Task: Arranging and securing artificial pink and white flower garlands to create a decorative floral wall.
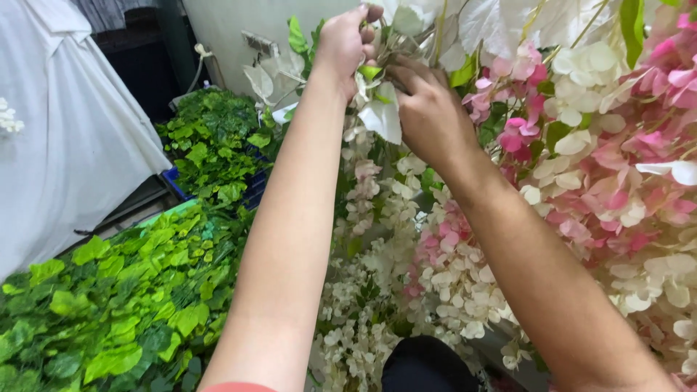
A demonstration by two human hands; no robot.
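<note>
Both my arms reach up into a hanging mass of artificial flowers. My left hand (pixel 343 42) is closed around a thin green stem near the top, its fingertips curled in among white petals. My right hand (pixel 428 109) sits just below and right of it, fingers pinched on the same flower stem (pixel 372 72) with green and white leaves. A strand of white blossoms (pixel 377 239) hangs down between my forearms. Pink and white flower clusters (pixel 610 160) crowd the right side.
Piles of green artificial leaf garlands (pixel 123 297) lie at the lower left, with more in a blue crate (pixel 250 190) behind. A white cloth (pixel 65 131) drapes at the left. A wall with a socket strip (pixel 260 43) stands behind.
</note>
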